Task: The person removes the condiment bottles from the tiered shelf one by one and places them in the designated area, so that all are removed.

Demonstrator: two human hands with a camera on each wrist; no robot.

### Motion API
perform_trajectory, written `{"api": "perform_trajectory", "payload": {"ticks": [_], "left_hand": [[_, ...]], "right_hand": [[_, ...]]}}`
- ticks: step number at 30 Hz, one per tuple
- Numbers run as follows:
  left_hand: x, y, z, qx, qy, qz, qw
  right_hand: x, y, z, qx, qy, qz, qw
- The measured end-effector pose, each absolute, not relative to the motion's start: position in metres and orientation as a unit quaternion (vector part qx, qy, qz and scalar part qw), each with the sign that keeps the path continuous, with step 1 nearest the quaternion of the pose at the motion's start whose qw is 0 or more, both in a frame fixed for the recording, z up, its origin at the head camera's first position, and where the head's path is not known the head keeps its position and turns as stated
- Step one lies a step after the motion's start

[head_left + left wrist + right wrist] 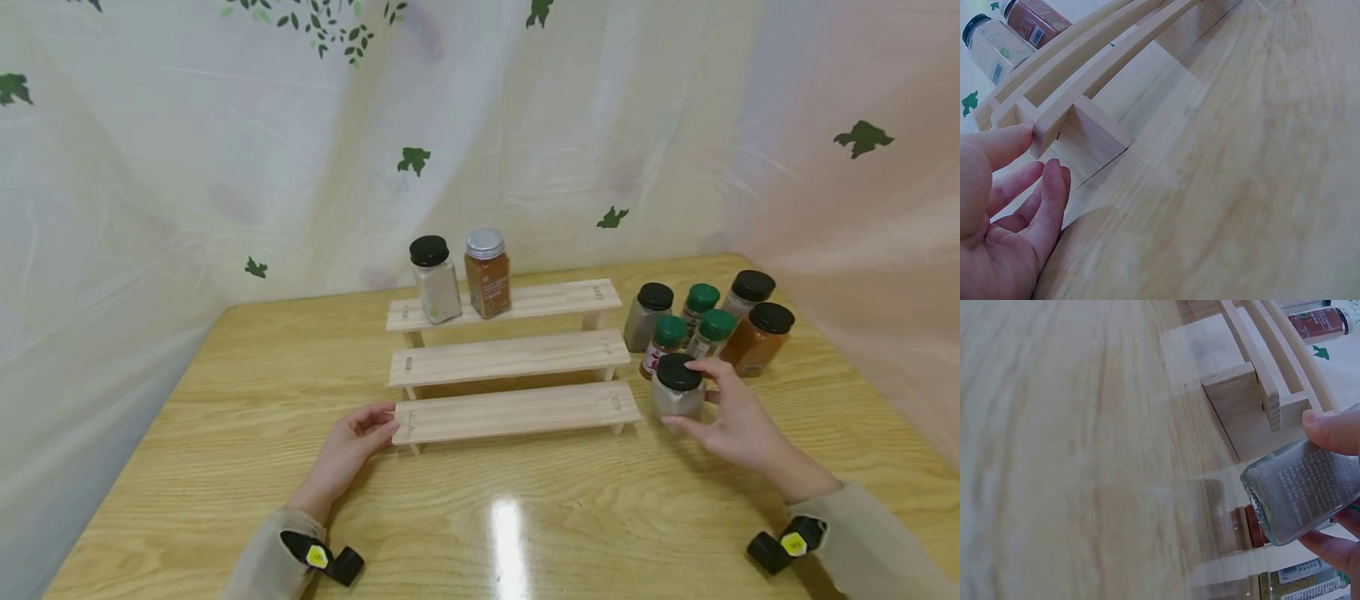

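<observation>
In the head view, my right hand grips a square glass spice jar with a black lid and pale contents. The right wrist view shows the jar's lettered side, its base raised over the table with a reflection below. At the other side, my left hand touches the left end of a three-step wooden rack; the left wrist view has one fingertip against the plank's end, the other fingers loosely bent below. On the top step stand a black-lidded jar of pale powder and a silver-lidded reddish-brown jar.
Right of the rack, several jars stand close together: a grey-brown one, green-capped ones such as a red-labelled bottle, and a black-lidded orange-brown jar. A leaf-patterned cloth hangs behind the wooden table.
</observation>
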State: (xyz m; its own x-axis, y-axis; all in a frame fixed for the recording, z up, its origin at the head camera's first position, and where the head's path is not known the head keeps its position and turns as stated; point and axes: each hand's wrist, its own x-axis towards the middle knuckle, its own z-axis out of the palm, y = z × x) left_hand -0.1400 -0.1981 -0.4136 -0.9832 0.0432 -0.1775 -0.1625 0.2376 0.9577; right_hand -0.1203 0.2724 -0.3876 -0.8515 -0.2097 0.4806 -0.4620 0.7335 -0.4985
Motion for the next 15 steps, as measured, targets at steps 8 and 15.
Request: {"api": "perform_trajectory", "payload": {"ticks": [8, 15], "left_hand": [[-0.1401, -0.1982, -0.4142, -0.037, 0.779, 0.62, 0.082], [-0.1397, -0.198, -0.4152, -0.033, 0.774, 0.627, 0.083]], "right_hand": [[-0.1232, 0.2772, -0.3865, 0.147, -0.91, 0.353, 0.158], [-0.1259, 0.2812, -0.3862, 0.136, -0.913, 0.358, 0.141]]}}
